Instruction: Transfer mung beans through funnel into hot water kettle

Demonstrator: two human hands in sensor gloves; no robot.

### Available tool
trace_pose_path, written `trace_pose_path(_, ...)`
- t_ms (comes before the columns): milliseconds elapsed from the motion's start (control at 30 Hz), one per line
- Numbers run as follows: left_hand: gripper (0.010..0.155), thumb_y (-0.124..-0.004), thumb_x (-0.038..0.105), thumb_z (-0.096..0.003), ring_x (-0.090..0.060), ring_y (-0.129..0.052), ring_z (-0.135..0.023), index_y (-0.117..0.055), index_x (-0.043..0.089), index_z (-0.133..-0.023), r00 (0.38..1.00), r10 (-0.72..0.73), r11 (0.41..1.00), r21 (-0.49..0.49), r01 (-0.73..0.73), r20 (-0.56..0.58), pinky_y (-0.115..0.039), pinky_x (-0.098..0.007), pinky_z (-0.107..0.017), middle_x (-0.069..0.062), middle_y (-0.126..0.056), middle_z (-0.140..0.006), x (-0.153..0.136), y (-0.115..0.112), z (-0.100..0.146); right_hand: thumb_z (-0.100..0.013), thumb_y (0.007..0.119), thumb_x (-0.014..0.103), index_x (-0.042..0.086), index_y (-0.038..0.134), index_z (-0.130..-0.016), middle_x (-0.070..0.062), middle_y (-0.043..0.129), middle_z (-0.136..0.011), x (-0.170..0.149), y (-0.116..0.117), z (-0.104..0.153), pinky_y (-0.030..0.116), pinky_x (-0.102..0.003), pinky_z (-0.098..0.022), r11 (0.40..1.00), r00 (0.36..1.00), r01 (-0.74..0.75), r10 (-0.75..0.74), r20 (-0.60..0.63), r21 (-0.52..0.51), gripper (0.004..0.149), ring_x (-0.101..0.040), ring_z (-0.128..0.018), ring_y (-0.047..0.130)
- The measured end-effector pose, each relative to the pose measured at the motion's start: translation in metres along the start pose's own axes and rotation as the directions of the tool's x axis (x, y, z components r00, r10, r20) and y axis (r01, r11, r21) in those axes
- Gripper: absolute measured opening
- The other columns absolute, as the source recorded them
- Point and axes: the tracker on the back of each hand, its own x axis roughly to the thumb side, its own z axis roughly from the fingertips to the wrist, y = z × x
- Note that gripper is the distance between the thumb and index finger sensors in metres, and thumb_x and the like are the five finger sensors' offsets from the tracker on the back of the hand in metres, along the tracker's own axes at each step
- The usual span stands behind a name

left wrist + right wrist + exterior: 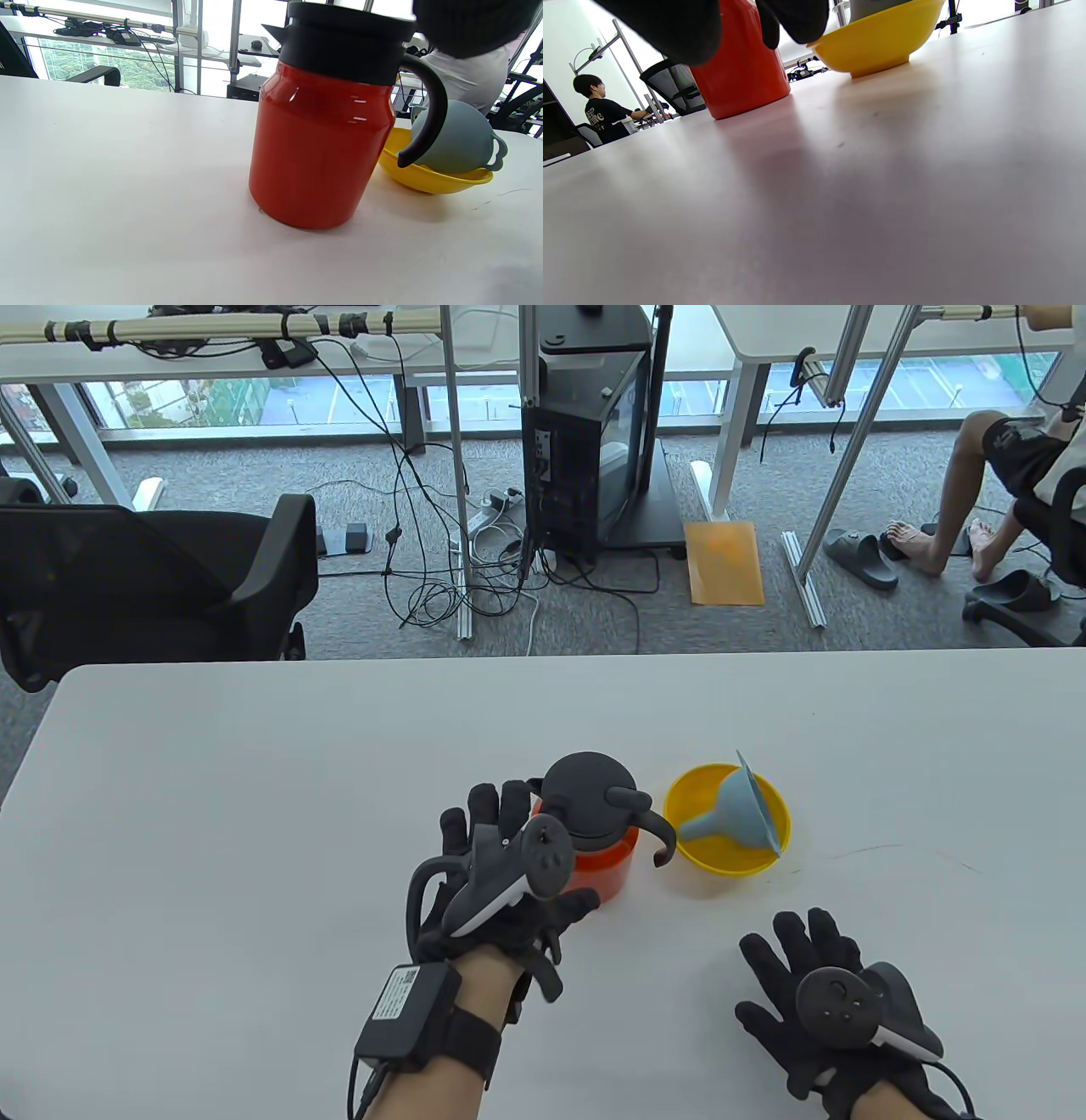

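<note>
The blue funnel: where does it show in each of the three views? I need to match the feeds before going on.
Table view: the blue funnel lies on its side in the yellow bowl, right of centre.
Left wrist view: right side, its grey-blue cone in the bowl, partly behind the kettle handle.
Right wrist view: only a grey sliver at the top edge, above the bowl rim.
Shared landmark: the red kettle, left of the bowl in every view.

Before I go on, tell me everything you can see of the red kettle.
The kettle has a glossy red body, seemingly metal, with a black lid, a small spout and a curved black handle pointing toward the yellow bowl. It stands upright on the white table, lid on, just left of the bowl. The left hand is spread close against its left side; actual contact cannot be confirmed. The kettle's contents are hidden.
</note>
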Motion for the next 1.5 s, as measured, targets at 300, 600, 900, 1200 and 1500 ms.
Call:
trace_pose_path(300, 0.098, -0.073, 0.073, -0.0352, -0.04, 0.0, -0.105, -0.016, 0.041, -0.108, 0.999, 0.002, 1.0, -0.001, -0.002, 0.033, -0.013, -0.066, -0.074, -0.003, -0.004, -0.115, -0.004, -0.054, 0.035, -0.055, 0.068, 0.051, 0.003, 0.041, -0.113, -0.036, 0.012, -0.106, 0.0, 0.0, 0.0, 0.016, -0.08, -0.054, 1.0, 1.0, 0.003, -0.003, 0.001, -0.002, 0.08, -0.064, -0.086, -0.002)
trace_pose_path(600, 0.102, -0.078, 0.072, -0.033, -0.04, 0.003, -0.104, -0.016, 0.041, -0.108, 0.996, -0.018, 0.999, -0.036, 0.021, 0.084, -0.011, -0.067, -0.073, -0.002, -0.003, -0.116, 0.006, -0.115, 0.034, -0.055, 0.068, 0.051, 0.003, 0.041, -0.113, -0.036, 0.012, -0.106, 0.003, 0.001, 0.001, 0.016, -0.08, -0.053, 1.0, 1.0, 0.003, -0.003, 0.02, -0.003, 0.08, -0.064, -0.086, -0.002)
trace_pose_path(900, 0.099, -0.072, 0.075, -0.0353, -0.039, 0.008, -0.103, -0.014, 0.042, -0.109, 0.994, 0.061, 0.998, -0.031, -0.059, 0.091, -0.008, -0.068, -0.071, -0.001, 0.0, -0.116, 0.0, -0.128, 0.029, -0.054, 0.068, 0.051, 0.003, 0.042, -0.113, -0.036, 0.012, -0.106, 0.008, 0.004, 0.0, 0.015, -0.08, -0.054, 0.999, 0.999, -0.037, 0.037, 0.034, -0.002, 0.08, -0.064, -0.086, -0.002)
trace_pose_path(1200, 0.097, -0.071, 0.074, -0.0365, -0.039, 0.009, -0.102, -0.015, 0.042, -0.109, 0.989, 0.13, 0.991, -0.036, -0.128, 0.071, -0.006, -0.068, -0.07, -0.001, 0.0, -0.116, -0.015, -0.132, 0.024, -0.054, 0.068, 0.05, 0.003, 0.042, -0.113, -0.036, 0.013, -0.106, 0.011, 0.001, 0.002, 0.015, -0.08, -0.054, 0.998, 0.998, -0.058, 0.059, 0.034, -0.037, 0.08, -0.063, -0.087, -0.002)
trace_pose_path(1500, 0.096, -0.07, 0.074, -0.0371, -0.039, 0.009, -0.102, -0.017, 0.041, -0.11, 0.988, 0.143, 0.99, -0.016, -0.142, 0.066, -0.006, -0.068, -0.07, -0.002, -0.001, -0.116, -0.021, -0.131, 0.025, -0.054, 0.068, 0.05, 0.003, 0.044, -0.112, -0.035, 0.013, -0.106, 0.011, 0.001, 0.002, 0.015, -0.08, -0.054, 0.996, 0.997, -0.073, 0.075, 0.032, -0.049, 0.079, -0.063, -0.087, -0.002)
